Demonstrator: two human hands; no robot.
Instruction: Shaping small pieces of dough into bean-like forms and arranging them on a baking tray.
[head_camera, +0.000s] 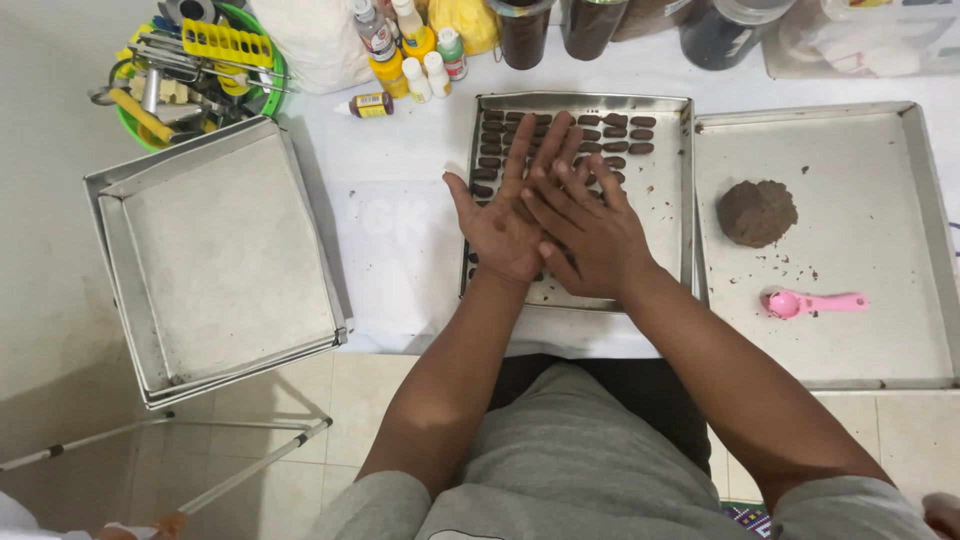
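Observation:
My left hand (505, 205) and my right hand (590, 235) are pressed flat together, palm against palm, over a metal baking tray (660, 200). Whatever lies between the palms is hidden. Rows of small dark brown dough pieces (615, 133) line the far end of that tray, some covered by my fingers. A lump of brown dough (757, 212) sits on a larger metal tray (880, 330) to the right, with a pink measuring spoon (812, 302) below it.
Stacked empty metal trays (215, 255) rest on a stand at the left. A green basket of utensils (195, 60), small colouring bottles (410, 55) and dark jars (555, 25) stand along the far edge. A white sheet (400, 250) covers the table.

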